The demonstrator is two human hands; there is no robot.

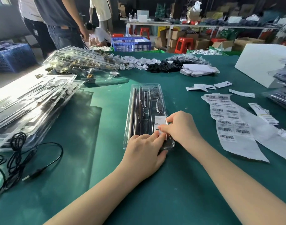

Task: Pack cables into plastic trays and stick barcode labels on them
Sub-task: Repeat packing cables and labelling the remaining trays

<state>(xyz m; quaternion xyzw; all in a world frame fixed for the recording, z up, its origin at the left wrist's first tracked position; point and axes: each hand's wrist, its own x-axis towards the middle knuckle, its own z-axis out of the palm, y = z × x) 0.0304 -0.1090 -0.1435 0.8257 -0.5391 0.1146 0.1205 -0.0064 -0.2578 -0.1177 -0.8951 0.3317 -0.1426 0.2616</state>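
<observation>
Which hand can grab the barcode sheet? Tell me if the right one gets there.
Probably yes: the barcode sheet lies flat just beside the right hand with bare table between, though that hand must first release the label.

1. We see strong light entering from the left, washing out the trays [30,101] there with white glare.
2. The table [179,184] carries sharp-edged shadows beside that stack.
3. The back of the room is dim and soft.
4. Straight lines bow near the edges, and the corners smear.
5. The hands are evenly lit.
</observation>
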